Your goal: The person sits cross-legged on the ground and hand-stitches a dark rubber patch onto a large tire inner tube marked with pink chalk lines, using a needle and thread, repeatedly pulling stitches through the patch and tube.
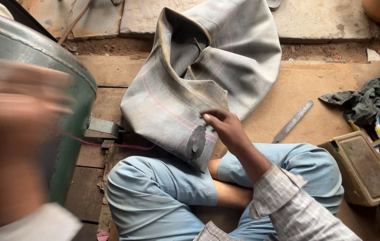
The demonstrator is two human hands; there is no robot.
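1. Head view: the right hand [225,127] rests on a grey inner tube [207,85] folded over the person's crossed legs; its fingers are curled, pinching the tube's edge beside a rough dark patch [196,140].
2. The left hand [15,116] is raised close to the camera and blurred; I cannot tell its grip.
3. A metal file [293,121] lies on the wooden floor [301,85] to the right; a green drum [71,80] stands on the left.

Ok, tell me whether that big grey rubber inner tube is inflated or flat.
Flat. The big grey rubber inner tube lies collapsed and creased, folded over itself on the wooden boards, its walls pressed together under the right hand.
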